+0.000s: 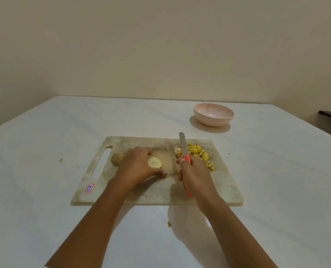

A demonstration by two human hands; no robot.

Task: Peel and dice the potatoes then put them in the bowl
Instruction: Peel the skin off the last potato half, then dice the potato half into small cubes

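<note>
The left grip [139, 169] is resting near the middle of the cutting board [218, 182], its fingers and thumb curling round a halved potato [155, 162] and pinning it to the board, the pale cut face turning toward the board's right side. The right grip [194, 175] is hovering just to the right of it over the board, closing tightly round the red handle of a knife [183, 145] whose blade is pointing toward the board's far edge. A heap of yellow diced pieces [198, 154] is lying on the board's far right part, just beside the blade. A whole potato [116, 159], unpeeled, is sitting next to the board's handle slot, touching the left grip. The pink bowl [214, 120] is standing on the white counter [64, 122] beyond the board's far right corner, well apart from it.
</note>
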